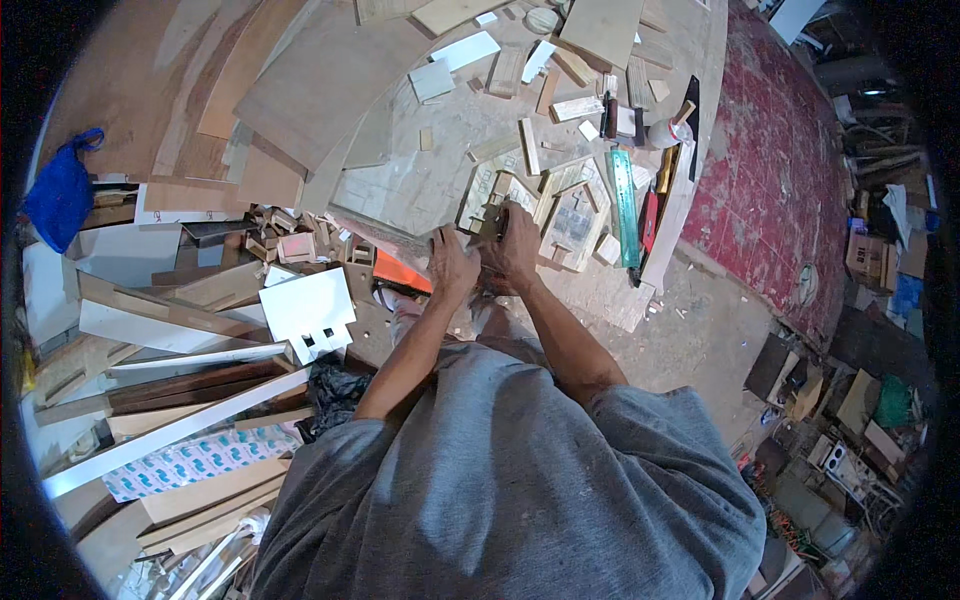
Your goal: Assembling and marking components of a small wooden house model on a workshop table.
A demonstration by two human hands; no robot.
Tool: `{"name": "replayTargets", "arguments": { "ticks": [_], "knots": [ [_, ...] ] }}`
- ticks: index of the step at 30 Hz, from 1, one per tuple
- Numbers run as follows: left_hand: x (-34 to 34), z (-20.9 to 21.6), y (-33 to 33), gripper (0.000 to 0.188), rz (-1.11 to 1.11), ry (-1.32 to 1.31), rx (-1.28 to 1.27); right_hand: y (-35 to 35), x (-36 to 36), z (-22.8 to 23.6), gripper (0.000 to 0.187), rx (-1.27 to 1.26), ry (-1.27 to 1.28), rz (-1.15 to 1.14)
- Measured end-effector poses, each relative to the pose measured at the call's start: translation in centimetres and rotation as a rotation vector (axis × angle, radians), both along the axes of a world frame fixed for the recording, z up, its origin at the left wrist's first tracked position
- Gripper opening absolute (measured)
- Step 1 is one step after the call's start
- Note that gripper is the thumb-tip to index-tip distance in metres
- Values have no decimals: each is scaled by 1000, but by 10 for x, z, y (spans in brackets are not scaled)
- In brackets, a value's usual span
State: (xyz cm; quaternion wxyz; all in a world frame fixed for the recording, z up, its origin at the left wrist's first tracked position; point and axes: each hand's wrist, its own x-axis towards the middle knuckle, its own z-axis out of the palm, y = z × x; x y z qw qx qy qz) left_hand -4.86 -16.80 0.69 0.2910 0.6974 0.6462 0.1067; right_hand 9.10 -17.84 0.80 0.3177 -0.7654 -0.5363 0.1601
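At the near edge of the worktable, my left hand [453, 262] is closed, with its fingers curled down beside a pale piece of wood [476, 188] that has cut-out shapes. What its fingertips hold is hidden. My right hand [518, 245] closes round a small dark brown piece [491, 222] lying against that wood; its kind is too small to tell. Just right of this hand sits a house-shaped wooden frame [574, 222] made of light strips. Short wooden strips [529, 147] lie beyond both hands.
A green ruler [622, 195], a red-handled tool [650, 218] and a whitish bottle [664, 133] lie to the right. Offcuts cover the table's far side. Stacked boards [180, 290] and a white panel [308, 308] crowd the left. An orange object [402, 270] is below the table edge.
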Motion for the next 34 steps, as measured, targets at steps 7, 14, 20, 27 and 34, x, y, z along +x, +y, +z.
{"name": "replayTargets", "arguments": {
  "ticks": [7, 14, 20, 27, 34],
  "knots": [
    [14, -7, 15, 71, -1, -35, 30, -7, 35, 5, 38, 65, 29, -118],
    [7, -6, 26, 73, -69, -44, 77, -27, 72, 15, 45, 88, -20, -55],
    [-11, -15, 44, 76, -37, 62, 137, -52, 73, 23, 29, 156, 23, -120],
    [-14, 1, 65, 79, -90, 116, 196, -83, 65, 23, 32, 66, 41, -61],
    [-35, 4, 91, 75, -143, 193, 11, -76, 51, 23, 35, 64, -40, 28]
  ]
}}
